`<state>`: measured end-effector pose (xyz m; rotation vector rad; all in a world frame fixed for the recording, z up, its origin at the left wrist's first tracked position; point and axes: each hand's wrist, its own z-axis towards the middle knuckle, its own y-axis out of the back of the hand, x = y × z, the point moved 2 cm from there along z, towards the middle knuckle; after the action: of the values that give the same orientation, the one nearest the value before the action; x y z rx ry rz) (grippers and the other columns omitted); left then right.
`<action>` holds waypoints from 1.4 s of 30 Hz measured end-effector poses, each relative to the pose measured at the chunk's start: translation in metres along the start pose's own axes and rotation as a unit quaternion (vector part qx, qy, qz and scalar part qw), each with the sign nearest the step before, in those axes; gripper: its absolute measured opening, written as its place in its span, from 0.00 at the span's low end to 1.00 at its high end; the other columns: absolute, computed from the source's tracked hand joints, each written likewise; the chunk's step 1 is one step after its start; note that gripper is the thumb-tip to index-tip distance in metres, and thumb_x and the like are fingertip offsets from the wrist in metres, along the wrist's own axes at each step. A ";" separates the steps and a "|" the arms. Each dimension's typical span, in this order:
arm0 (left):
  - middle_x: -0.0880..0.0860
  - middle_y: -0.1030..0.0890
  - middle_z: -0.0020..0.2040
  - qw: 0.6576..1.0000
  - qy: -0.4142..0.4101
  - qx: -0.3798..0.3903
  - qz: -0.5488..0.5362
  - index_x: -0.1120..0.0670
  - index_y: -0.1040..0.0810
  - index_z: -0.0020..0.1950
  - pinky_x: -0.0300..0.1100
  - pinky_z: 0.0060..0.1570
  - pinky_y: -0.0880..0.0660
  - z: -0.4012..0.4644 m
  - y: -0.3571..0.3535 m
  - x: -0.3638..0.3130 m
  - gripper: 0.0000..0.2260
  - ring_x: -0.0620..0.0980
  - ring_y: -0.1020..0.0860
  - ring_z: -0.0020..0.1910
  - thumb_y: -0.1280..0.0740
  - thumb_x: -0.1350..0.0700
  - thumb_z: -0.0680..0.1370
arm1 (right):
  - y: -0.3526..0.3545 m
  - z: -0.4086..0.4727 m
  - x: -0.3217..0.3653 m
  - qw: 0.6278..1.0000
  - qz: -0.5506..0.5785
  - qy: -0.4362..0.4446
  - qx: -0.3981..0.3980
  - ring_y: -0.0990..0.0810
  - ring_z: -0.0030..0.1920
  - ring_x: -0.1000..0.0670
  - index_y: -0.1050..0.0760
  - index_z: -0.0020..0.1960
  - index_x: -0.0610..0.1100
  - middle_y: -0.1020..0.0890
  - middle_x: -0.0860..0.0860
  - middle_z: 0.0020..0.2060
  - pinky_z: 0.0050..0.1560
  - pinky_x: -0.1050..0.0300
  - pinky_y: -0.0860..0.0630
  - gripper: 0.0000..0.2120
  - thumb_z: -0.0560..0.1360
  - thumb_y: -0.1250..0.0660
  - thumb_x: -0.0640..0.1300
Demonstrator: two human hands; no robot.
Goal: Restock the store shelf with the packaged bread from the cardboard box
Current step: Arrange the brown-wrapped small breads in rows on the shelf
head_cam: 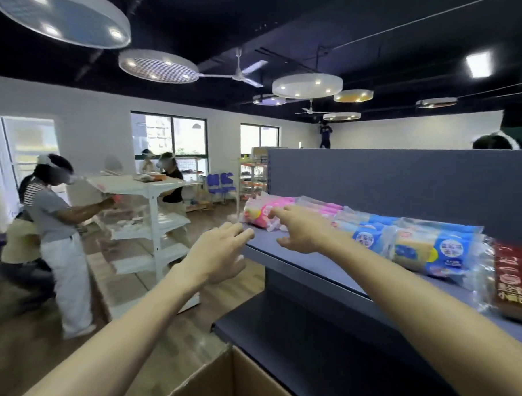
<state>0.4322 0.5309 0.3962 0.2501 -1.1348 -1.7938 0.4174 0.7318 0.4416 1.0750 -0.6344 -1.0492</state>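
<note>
Head view, starting nearest: a cardboard box [230, 382] shows only an open flap and rim at the bottom centre of the frame, its inside out of sight, so whether any bread is left in it cannot be told. Both forearms rise from the lower edge toward the middle of the frame.

Next comes the left hand [218, 253], just left of centre, fingers straight and slightly spread, holding nothing, its fingertips at the corner of the grey shelf [296, 259]. Slightly farther in, the right hand [300, 229] hovers over the shelf board, also loose-fingered and empty. Its fingertips reach the pink bread pack [260, 214] at the shelf's left end, though actual contact is hard to confirm.

That pink pack lies up and ahead of both hands, its long axis running back toward the shelf's rear panel. My reading is that the right hand is the nearer one and better placed to nudge or square it, while the left would have to cross over the shelf corner.

Along the shelf to the right sit blue bread packs [431, 250], side by side, then a red-brown pack [511, 283] at the right edge of the frame.

Farthest off, in the left half of the frame, other people work at a white shelving unit [151, 223].
</note>
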 end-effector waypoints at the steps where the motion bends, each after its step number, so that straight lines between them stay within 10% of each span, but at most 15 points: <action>1: 0.51 0.23 0.52 1.000 0.002 0.003 0.003 0.52 0.28 0.59 0.49 0.41 0.22 -0.005 -0.002 0.013 0.17 0.54 0.25 0.49 0.33 0.51 0.71 | -0.006 0.011 0.012 1.000 0.000 0.002 0.001 0.23 0.57 0.45 0.35 0.71 0.52 0.26 0.49 0.65 0.46 0.52 0.26 0.26 0.76 0.30 0.49; 12: 0.53 0.22 0.47 0.998 0.012 0.054 -0.042 0.53 0.26 0.57 0.50 0.43 0.23 -0.063 -0.071 0.083 0.18 0.56 0.24 0.47 0.35 0.49 0.69 | -0.084 0.051 0.077 0.999 0.015 0.031 0.033 0.22 0.54 0.46 0.35 0.69 0.53 0.27 0.51 0.58 0.47 0.49 0.24 0.23 0.76 0.32 0.51; 23: 0.52 0.25 0.56 0.941 0.118 0.278 -0.152 0.52 0.30 0.62 0.47 0.55 0.28 -0.193 -0.219 0.026 0.19 0.55 0.27 0.57 0.36 0.47 0.75 | -0.267 -0.032 0.102 0.972 0.094 0.003 0.216 0.21 0.51 0.44 0.36 0.69 0.52 0.27 0.50 0.57 0.46 0.50 0.24 0.22 0.77 0.34 0.52; 38: 0.56 0.27 0.64 0.771 0.285 0.530 -0.210 0.55 0.28 0.65 0.49 0.60 0.29 -0.271 -0.348 -0.057 0.19 0.57 0.29 0.65 0.33 0.53 0.76 | -0.462 -0.132 0.105 0.854 0.223 -0.137 0.449 0.24 0.64 0.43 0.35 0.73 0.51 0.29 0.45 0.68 0.62 0.53 0.28 0.29 0.75 0.32 0.48; 42: 0.55 0.31 0.67 0.656 0.487 0.544 -0.193 0.53 0.31 0.69 0.45 0.63 0.32 -0.290 -0.383 -0.082 0.26 0.55 0.33 0.67 0.30 0.51 0.72 | -0.484 -0.144 0.105 0.832 0.230 -0.138 0.486 0.26 0.66 0.45 0.35 0.73 0.51 0.29 0.47 0.69 0.64 0.53 0.28 0.28 0.74 0.33 0.47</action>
<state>0.4133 0.4667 -0.0864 2.0180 -1.1718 -0.7065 0.4003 0.6438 -0.0663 1.5216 -1.6858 -0.4041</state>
